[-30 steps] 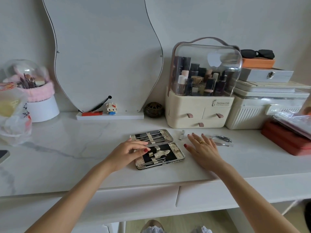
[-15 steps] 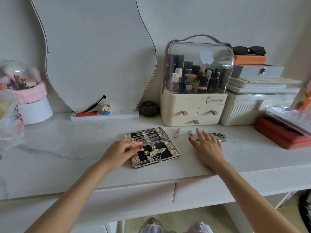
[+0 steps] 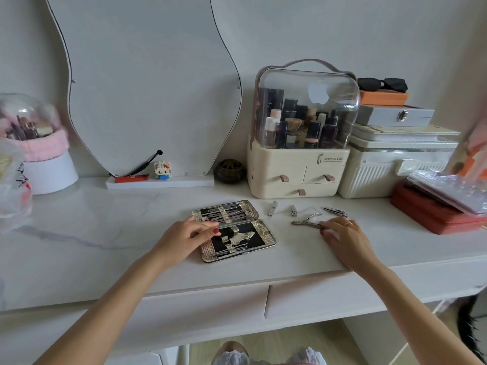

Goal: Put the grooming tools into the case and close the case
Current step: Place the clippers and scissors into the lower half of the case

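Observation:
The grooming case (image 3: pixel 261 234) lies open flat on the white desk, gold-edged with black lining and several steel tools strapped in both halves. My left hand (image 3: pixel 184 234) rests on its left edge with fingers curled. To the right of the case lie a nail clipper (image 3: pixel 272 208), a smaller clipper (image 3: pixel 293 211), a cuticle nipper (image 3: pixel 305 221) and another clipper (image 3: pixel 336 211). My right hand (image 3: pixel 342 237) lies on the desk and pinches the nipper's handle end with its fingertips.
A cream cosmetics organiser (image 3: pixel 299 169) and a ribbed white box (image 3: pixel 379 175) stand behind the tools. Red cases (image 3: pixel 432 214) lie at the right, a wavy mirror (image 3: pixel 147 83) leans at the back, and a brush holder (image 3: pixel 39 154) stands at the left.
My right hand drew back to the right off the loose tools, uncovering the nipper, and now holds its handle end. My left hand stayed on the case.

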